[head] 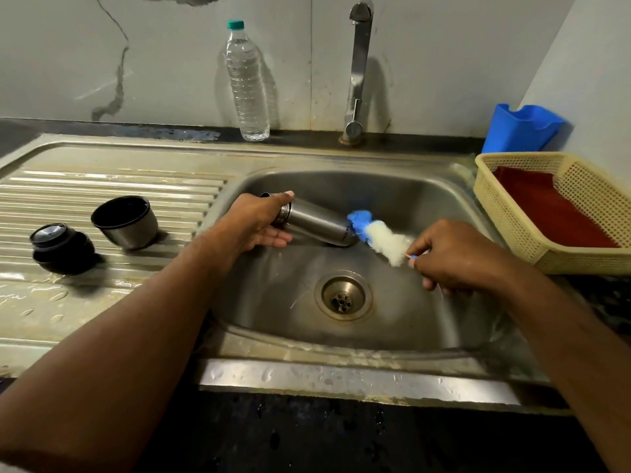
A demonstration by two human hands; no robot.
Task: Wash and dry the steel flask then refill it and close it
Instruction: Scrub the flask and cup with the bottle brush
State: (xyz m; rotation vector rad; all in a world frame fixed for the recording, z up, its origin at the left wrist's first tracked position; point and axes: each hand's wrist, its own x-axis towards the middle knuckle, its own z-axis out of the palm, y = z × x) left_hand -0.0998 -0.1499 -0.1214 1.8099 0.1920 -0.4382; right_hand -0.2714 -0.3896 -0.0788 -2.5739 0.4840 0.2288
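Note:
The steel flask (317,222) lies tilted over the sink basin (409,199), its open neck toward the left. My left hand (261,220) grips it around the neck. My right hand (457,256) holds the thin handle of a bottle brush (379,235), whose blue and white bristles touch the flask's base end. On the ribbed drainboard at the left, the flask's steel cup lid (126,221) stands mouth up, and the black stopper (61,245) sits beside it.
A clear plastic water bottle (246,83) with a green cap stands behind the sink, left of the tap (356,73). A beige basket (560,213) holding a red cloth sits at the right, a blue container (519,128) behind it. Water drops lie on the drainboard (102,179).

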